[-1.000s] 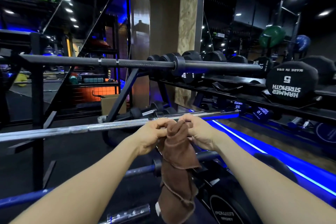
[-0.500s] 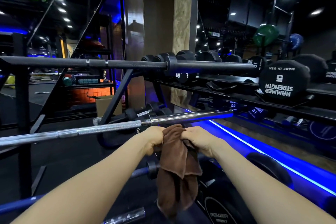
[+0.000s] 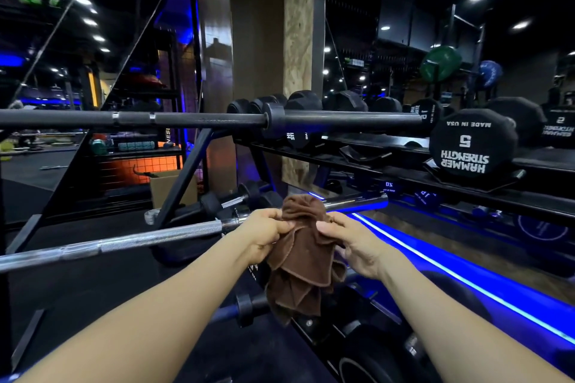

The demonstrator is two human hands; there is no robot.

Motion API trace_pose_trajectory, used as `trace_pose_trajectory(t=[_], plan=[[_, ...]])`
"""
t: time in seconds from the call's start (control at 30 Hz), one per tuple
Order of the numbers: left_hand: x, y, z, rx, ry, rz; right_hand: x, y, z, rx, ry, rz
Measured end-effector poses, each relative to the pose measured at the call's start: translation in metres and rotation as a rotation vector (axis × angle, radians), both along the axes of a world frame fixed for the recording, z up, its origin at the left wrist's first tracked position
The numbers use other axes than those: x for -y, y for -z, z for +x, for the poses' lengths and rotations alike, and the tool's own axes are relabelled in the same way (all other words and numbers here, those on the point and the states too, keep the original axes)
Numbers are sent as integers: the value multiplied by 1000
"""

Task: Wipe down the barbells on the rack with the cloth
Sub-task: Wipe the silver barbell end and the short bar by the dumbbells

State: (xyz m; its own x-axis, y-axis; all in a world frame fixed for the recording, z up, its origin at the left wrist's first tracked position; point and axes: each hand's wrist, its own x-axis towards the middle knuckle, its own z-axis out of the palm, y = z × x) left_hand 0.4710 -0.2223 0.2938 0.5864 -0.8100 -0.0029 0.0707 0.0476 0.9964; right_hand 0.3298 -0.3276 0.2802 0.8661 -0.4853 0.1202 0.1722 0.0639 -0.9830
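Both hands are pinching the brown cloth (image 3: 303,246) w/ curled fingers: left hand (image 3: 266,235) on its left edge, right hand (image 3: 351,244) on its right. Cloth is bunching over the chrome barbell (image 3: 140,238), rest hanging below it. Black barbell (image 3: 202,118) is sitting above the chrome barbell, untouched.

Dark gym, wooden pillar (image 3: 280,40), blue floor light (image 3: 466,283)
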Motion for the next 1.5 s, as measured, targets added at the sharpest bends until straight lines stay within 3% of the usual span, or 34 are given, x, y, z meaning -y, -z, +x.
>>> trace_pose_trajectory(t=[0.1,0.23,0.3,0.4,0.47,0.6,0.77,0.9,1.1,1.2,1.33,1.5], plan=[[14,-6,9,-20,-8,-30,5,4,7,107,7,15],[27,-16,10,70,-66,-36,14,1,34,116,250,-151],[30,-21,24,350,-214,49,17,-7,47,104,340,-185],[13,-29,55,950,-415,322,26,-24,67,53,526,-316],[-2,-27,77,1121,-436,449,32,-34,86,-74,663,-498],[-17,-16,111,1175,-291,630,19,-37,135,-322,694,-673],[-19,0,124,1177,-181,592,-11,-20,166,-628,352,-1009],[-12,11,128,1148,-210,507,8,-19,169,-454,150,-1028],[-5,14,129,1155,-280,474,-8,17,181,-281,522,-1228],[-7,10,128,1159,-288,456,-3,20,187,-148,509,-1181],[-10,9,126,1127,-274,478,31,25,171,-157,528,-1229],[-13,7,127,1084,-240,479,71,22,152,-279,639,-1087]])
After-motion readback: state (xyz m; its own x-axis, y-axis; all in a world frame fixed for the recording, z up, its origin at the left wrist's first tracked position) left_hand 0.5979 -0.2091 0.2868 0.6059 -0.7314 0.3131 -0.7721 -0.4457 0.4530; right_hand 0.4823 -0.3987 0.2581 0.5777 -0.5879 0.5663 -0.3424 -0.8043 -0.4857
